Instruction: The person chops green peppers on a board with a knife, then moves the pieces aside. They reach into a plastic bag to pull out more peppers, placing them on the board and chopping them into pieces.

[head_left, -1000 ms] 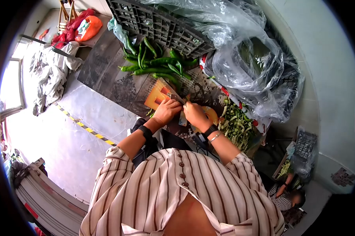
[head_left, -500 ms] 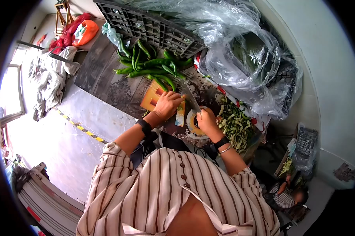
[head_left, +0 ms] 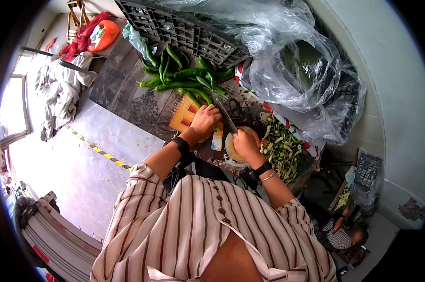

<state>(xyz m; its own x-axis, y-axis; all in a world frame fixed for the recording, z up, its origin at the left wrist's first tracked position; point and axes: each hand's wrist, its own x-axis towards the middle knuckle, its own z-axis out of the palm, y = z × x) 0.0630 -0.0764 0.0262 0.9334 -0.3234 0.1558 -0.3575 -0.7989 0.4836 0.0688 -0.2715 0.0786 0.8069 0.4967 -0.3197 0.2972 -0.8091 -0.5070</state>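
Dark patterned tabletop (head_left: 127,89), front edge: an orange rectangular cutting board (head_left: 184,115) is pressed under the left hand (head_left: 205,120), fingers curled; a steel knife (head_left: 226,117) is clenched in the right hand (head_left: 245,143)

"What's that blade made of?"

"The long grey metal knife blade (head_left: 226,117) running out from the fingers of the right hand (head_left: 245,143) is smooth, with a dull sheen."

"And under the fingers of the left hand (head_left: 205,120)?"

"An orange rectangular cutting board (head_left: 184,116), plastic by the look of it, matt. Just past those fingertips the long green chilli peppers (head_left: 182,80) are glossy and waxy-smooth."

"The table?"

"The dark patterned tabletop (head_left: 127,89) shines like polished laminate. Further beyond the fingers, the black slotted plastic crate (head_left: 184,30) is matt, and the big clear plastic bags (head_left: 292,61) are thin, crinkled and glinting."

"Anything soft?"

"The brown-and-white striped cloth shirt (head_left: 198,225), matt. A thin metal bangle (head_left: 269,177) gleams on the right wrist."
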